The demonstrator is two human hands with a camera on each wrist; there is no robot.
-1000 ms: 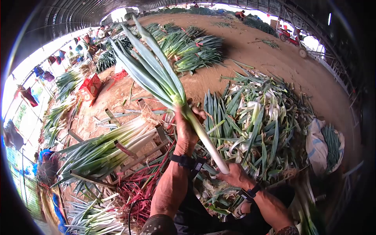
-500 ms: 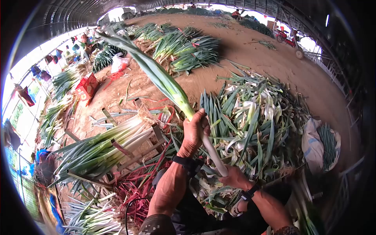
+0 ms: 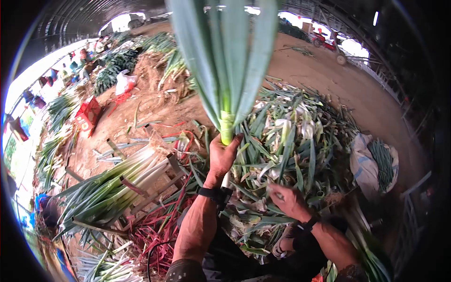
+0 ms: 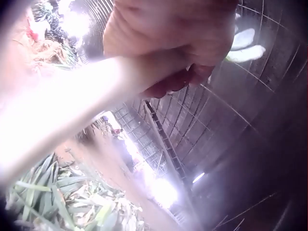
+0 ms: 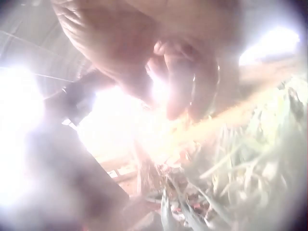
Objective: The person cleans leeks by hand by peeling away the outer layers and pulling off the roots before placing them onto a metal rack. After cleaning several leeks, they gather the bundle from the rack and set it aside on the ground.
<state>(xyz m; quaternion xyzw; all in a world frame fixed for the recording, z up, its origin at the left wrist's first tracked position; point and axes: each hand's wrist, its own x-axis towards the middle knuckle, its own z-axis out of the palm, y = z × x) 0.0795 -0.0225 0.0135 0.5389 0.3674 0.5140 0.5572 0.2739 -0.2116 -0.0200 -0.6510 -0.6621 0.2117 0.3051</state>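
Observation:
My left hand (image 3: 221,156) grips a large green onion (image 3: 227,123) just below where its leaves fan out. The broad leaves point up and away in the head view, and the white stalk runs down behind the hand. In the left wrist view the pale stalk (image 4: 82,101) passes under the curled fingers. My right hand (image 3: 289,201) hovers apart from the stalk, over the heap of stripped leaves (image 3: 300,136). Its fingers are loosely bent, with nothing visible between them. Glare washes out much of the right wrist view around the fingers (image 5: 180,91).
Left of me, a metal rack (image 3: 134,186) holds a batch of green onions (image 3: 108,188). Red straps (image 3: 157,235) lie tangled in front of it. A white sack (image 3: 362,162) stands at the right, a red box (image 3: 88,115) at the far left.
My right hand has let go of the stalk's lower end and risen slightly. The left hand has swung the green onion upright, its leaves now nearer the camera. The view has turned right.

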